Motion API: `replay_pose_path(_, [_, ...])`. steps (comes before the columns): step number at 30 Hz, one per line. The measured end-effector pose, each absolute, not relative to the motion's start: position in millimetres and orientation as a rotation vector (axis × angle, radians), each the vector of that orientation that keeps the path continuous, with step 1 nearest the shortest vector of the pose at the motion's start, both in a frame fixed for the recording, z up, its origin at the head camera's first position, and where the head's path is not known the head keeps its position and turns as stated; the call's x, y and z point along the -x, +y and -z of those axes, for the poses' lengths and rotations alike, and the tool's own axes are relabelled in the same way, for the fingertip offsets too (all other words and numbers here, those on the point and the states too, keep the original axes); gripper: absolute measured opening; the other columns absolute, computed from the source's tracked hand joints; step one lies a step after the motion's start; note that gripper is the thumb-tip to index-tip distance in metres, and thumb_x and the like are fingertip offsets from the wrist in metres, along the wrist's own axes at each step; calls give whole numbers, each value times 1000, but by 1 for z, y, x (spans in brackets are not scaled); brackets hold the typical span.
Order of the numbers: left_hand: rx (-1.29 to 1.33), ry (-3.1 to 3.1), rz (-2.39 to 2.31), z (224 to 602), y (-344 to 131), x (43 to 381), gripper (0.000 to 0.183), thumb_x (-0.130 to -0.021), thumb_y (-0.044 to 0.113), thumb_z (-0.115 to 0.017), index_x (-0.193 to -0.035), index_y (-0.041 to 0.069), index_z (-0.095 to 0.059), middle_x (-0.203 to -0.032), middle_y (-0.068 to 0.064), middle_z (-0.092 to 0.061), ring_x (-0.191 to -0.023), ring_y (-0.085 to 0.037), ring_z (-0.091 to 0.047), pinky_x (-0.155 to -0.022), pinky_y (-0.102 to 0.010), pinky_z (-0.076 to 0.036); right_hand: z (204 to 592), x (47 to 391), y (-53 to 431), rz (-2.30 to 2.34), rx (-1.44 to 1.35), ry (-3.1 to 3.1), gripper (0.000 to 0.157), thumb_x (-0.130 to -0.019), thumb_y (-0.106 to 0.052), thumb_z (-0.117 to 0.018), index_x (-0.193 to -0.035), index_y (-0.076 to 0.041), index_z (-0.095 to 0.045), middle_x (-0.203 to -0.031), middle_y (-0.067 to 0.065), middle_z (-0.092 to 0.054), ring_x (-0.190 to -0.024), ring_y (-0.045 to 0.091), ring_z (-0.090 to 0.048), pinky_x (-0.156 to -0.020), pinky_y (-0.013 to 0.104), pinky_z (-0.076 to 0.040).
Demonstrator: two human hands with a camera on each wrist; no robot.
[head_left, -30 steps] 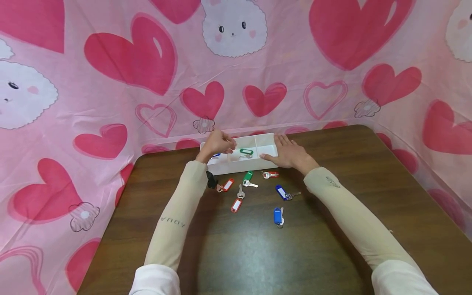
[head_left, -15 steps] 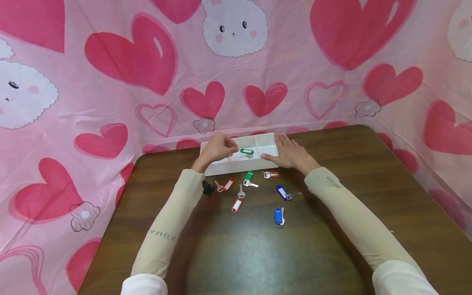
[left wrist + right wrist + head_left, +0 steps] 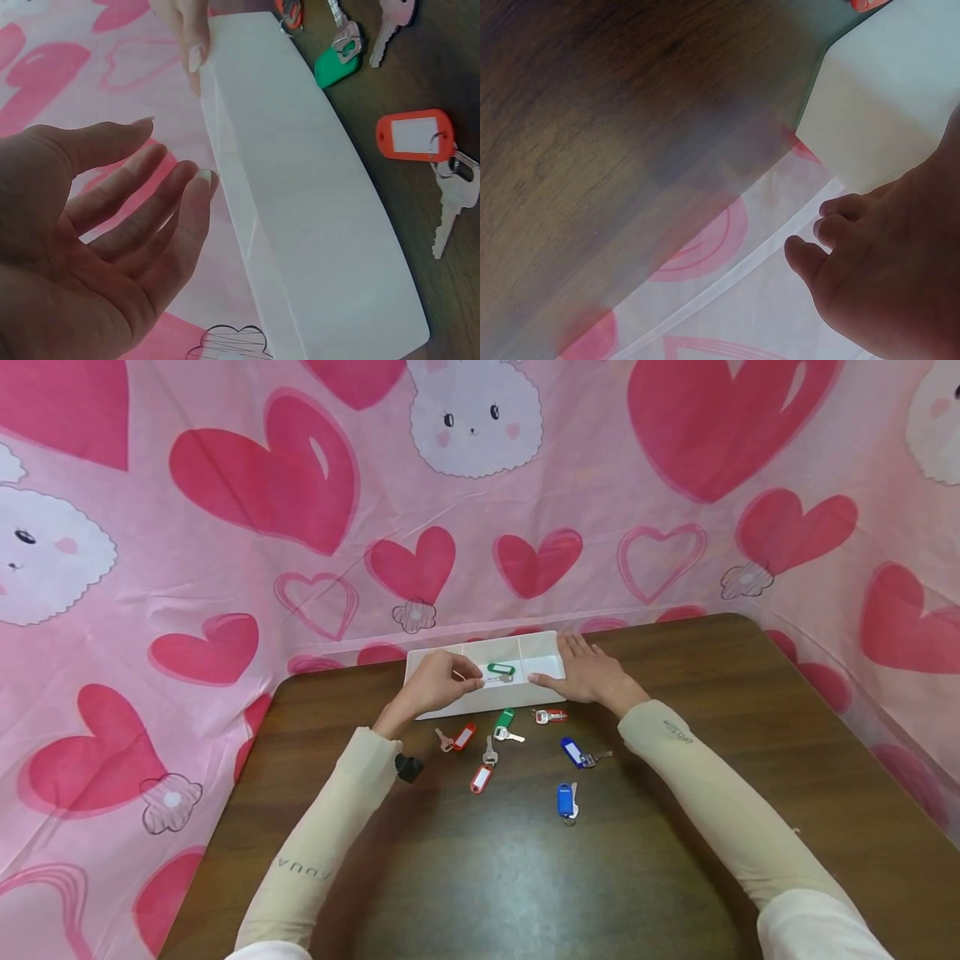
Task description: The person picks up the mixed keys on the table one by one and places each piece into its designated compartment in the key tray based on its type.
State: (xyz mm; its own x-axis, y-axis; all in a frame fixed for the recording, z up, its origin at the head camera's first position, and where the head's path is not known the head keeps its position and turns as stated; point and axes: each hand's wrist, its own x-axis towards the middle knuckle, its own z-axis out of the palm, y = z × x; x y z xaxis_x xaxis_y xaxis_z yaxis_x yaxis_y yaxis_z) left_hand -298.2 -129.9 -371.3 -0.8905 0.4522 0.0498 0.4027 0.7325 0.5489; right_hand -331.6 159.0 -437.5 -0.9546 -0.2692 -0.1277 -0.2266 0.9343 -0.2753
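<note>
A white divided tray [image 3: 487,700] lies near the table's back edge. My left hand [image 3: 435,683] hovers over its left part; in the left wrist view, that hand [image 3: 127,225] holds nothing, fingers loosely bent and thumb apart. It hides much of the left compartment. A key with a green tag [image 3: 501,668] lies in the middle compartment, just right of my left fingertips. My right hand [image 3: 592,677] rests on the tray's right end, fingers extended, thumb over the front rim. In the right wrist view, the right hand's [image 3: 892,262] fingers reach past the white end wall [image 3: 877,112].
In front of the tray lie tagged keys: a red tag [image 3: 465,737], another red tag [image 3: 482,778], a green tag [image 3: 505,718], a third red tag [image 3: 555,716], and two blue tags [image 3: 572,750] further right. A pink heart-printed cloth [image 3: 480,560] hangs behind the wooden table [image 3: 480,877].
My left hand has moved nearer and lower over the tray's left part, covering a blue tag seen there one second ago. The right hand and the keys on the table stay put.
</note>
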Motion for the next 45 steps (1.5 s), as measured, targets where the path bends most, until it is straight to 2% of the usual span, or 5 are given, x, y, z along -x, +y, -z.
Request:
replay_pose_path(7, [-783,2825,-836,371,-135,283,23,-98,20,-73,-114,5,-79,-110,-11,-81,-105,-27,-77,-97,-44,-61,437,331,158,373,379,2928,119,-92,-87,-39,-169,-3,-3,-178,20,-6,-166,39,-6,-134,60,-13])
replay_pose_path(31, [-746,2822,-752,396,-164,256,31,-97,18,-73,-122,1,-76,-117,-15,-79,-107,-29,-74,-94,-46,-63,438,332,158,345,391,2937,119,-92,-87,-37,-169,-4,-2,-178,19,-4,-167,37,-4,-134,60,-14])
replay_pose_path(33, [-768,2829,-742,399,-165,254,30,-97,16,-74,-122,0,-76,-116,-16,-79,-103,-29,-74,-93,-45,-62,439,332,158,343,390,2940,119,-92,-87,-37,-169,-4,-2,-178,18,-4,-167,37,-4,-134,60,-14])
replay_pose_path(38, [-768,2836,-708,406,-168,250,33,-96,13,-76,-125,-1,-74,-109,-15,-78,-79,-21,-64,-74,-34,-57,440,332,158,342,383,2941,119,-92,-87,-38,-169,-5,-2,-178,18,-4,-167,37,-4,-134,59,-12])
replay_pose_path(45, [-689,2804,-694,414,-172,241,36,-96,13,-76,-130,0,-73,-128,-18,-74,-84,-17,-69,-81,-35,-62,440,332,158,341,377,2936,119,-91,-88,-38,-169,-5,-1,-178,18,-5,-167,37,-4,-134,59,-13])
